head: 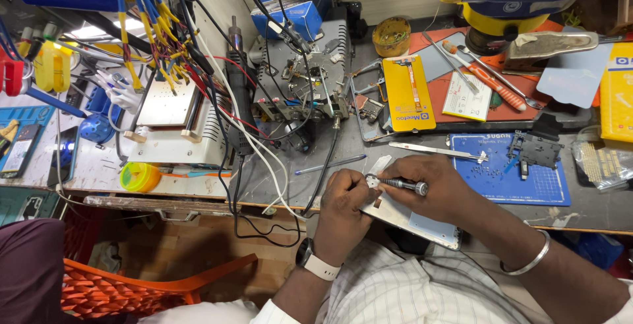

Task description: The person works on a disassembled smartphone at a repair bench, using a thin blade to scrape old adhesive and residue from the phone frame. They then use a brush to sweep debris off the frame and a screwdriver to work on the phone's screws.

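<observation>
A white phone body (412,222) is clamped at the bench edge by the left hand (343,215); a screwdriver (402,184) is pinched in the right hand (438,189), its tip on the top corner. Screw work appears underway; steady downward pressure is called for. Beyond the grip lie tweezers (435,150) and a blue mat (521,182)

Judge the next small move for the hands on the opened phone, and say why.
Probably a turn of the screwdriver: the right hand holds it with its tip on the upper end of the opened phone, and the left hand grips that end to steady it.
</observation>
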Motion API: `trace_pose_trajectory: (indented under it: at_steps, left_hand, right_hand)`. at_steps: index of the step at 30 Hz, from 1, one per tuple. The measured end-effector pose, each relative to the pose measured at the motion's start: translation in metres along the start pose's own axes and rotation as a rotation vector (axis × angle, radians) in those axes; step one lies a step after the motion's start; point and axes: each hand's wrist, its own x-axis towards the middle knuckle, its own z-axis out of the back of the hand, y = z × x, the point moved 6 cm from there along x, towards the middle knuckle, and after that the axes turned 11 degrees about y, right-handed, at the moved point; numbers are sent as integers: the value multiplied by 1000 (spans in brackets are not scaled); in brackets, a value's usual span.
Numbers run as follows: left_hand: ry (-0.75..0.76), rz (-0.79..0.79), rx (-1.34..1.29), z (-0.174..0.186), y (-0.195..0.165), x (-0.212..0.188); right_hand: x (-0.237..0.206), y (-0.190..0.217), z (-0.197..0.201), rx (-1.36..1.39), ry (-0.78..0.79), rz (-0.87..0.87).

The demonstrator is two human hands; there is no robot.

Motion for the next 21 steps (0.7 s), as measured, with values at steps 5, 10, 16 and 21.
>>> trace_pose_trajectory:
  at_steps: [5, 10, 16, 21]
  left_hand:
    - [-18, -5, -5, 0, 1, -1]
    - [5, 6, 3, -1, 4, -1]
    - [-4, -14, 6, 1, 2, -1]
    - [-2, -17, 1, 4, 5, -4]
  right_hand:
    - [-16, -3, 7, -126, 4, -120]
    - [-15, 8, 8, -202, 4, -7]
    - [-7, 11, 8, -204, 46, -31]
    - [-17, 3, 11, -169, 83, -104]
